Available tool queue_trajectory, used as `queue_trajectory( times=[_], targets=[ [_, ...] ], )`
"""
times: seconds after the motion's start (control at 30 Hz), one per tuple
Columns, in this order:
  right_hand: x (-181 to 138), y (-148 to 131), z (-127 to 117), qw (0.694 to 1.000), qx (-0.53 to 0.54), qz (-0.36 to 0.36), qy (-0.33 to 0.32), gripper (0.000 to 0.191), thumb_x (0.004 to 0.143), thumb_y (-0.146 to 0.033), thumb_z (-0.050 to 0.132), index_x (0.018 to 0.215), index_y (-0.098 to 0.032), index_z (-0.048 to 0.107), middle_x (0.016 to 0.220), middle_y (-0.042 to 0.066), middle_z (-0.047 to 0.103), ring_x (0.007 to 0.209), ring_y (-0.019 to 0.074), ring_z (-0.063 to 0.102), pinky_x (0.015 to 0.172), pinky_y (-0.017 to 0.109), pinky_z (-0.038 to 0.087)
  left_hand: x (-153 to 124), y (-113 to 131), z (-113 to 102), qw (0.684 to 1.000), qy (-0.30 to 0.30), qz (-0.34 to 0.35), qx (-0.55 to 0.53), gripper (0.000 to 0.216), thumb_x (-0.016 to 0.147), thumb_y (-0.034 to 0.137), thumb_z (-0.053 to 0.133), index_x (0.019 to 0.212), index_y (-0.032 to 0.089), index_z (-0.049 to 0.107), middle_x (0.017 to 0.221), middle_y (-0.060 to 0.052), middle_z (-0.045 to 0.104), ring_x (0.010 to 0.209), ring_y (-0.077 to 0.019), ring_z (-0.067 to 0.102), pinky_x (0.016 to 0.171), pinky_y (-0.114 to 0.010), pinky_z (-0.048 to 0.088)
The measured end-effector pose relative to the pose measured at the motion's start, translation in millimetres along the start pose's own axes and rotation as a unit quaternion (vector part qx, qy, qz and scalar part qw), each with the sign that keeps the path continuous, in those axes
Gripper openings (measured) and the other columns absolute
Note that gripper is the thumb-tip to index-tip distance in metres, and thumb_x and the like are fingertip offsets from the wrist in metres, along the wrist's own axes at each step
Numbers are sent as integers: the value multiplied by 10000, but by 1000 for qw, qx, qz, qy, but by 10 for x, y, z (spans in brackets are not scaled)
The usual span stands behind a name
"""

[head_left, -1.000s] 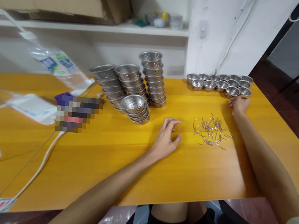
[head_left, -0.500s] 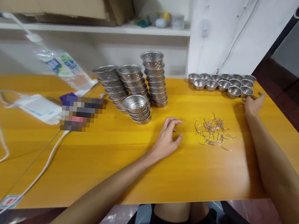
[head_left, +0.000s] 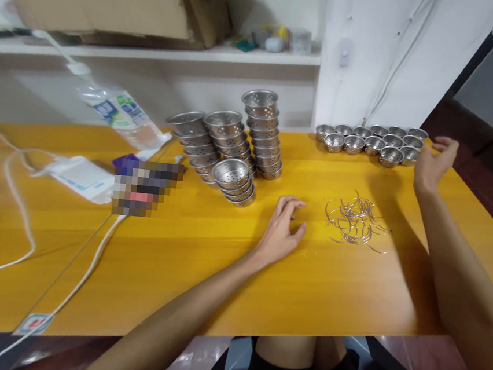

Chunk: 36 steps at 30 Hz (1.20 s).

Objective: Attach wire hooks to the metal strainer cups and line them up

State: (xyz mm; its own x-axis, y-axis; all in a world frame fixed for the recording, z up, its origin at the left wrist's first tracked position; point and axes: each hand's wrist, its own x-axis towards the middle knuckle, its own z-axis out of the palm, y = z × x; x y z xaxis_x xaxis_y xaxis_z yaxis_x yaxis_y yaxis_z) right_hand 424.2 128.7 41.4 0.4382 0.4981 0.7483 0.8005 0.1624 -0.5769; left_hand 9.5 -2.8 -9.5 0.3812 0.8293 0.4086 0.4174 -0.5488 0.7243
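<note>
Head view showed the right hand point(head_left: 432, 162) spread empty just beside the cups point(head_left: 372, 142) at the table's point(head_left: 220, 275) far edge; left hand point(head_left: 281, 232) lay flat, empty. Cups looked light, stiff, slick; pinch a rim.

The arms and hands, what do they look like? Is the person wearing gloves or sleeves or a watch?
No gloves. Both the left hand and the right hand are bare, with slim fingers and no rings or watch showing. The forearms are bare too, long and thin. No sleeve shows on the left arm. At the bottom right corner something pale sits by the right arm, too cut off to tell.
</note>
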Motion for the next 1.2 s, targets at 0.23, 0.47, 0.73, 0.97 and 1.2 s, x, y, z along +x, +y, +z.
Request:
queue_trajectory(
  times=[0.23,0.47,0.73,0.97,1.2],
  targets=[
    [94,-2017,797,924,159,-185,-295,479,997,-335,658,1459,-278,543,1486,113,637,1249,280,638,965,418,574,18,-58,21,1000,14,-14,-14,397,917,98,637,1281,240,567,1326,-99,548,1201,-227,629,945,-362,619],
    [-108,-2887,1446,855,133,-254,-433,284,1020,-435,663,1118,-170,689,1138,125,762,1081,294,670,1056,457,516,18,-32,17,1000,-1,-19,-8,417,890,67,632,1273,211,554,1331,-122,544,1173,-241,626,934,-382,627],
    [-210,-2699,1147,920,189,-211,-271,486,1096,-671,474,1194,-229,648,1228,96,681,1212,282,634,1025,476,554,2,35,14,999,9,-32,-34,492,907,89,657,1360,229,525,1379,-134,496,1238,-267,617,975,-426,636],
    [-1185,-2051,-13,873,169,-199,-413,278,989,-502,691,910,-236,716,1282,125,707,1173,315,690,1055,525,549,18,64,42,987,119,-21,-103,1059,819,168,854,1624,318,183,1566,-197,354,1422,-336,520,1018,-477,643],
    [-1560,-1677,-389,848,167,-145,-482,391,1045,-451,625,1395,-277,639,1433,115,705,1256,321,697,1070,523,541,59,51,-10,994,87,-15,-62,549,873,220,850,1345,247,571,1389,-122,641,1336,-313,635,1162,-540,537]
  ],
)
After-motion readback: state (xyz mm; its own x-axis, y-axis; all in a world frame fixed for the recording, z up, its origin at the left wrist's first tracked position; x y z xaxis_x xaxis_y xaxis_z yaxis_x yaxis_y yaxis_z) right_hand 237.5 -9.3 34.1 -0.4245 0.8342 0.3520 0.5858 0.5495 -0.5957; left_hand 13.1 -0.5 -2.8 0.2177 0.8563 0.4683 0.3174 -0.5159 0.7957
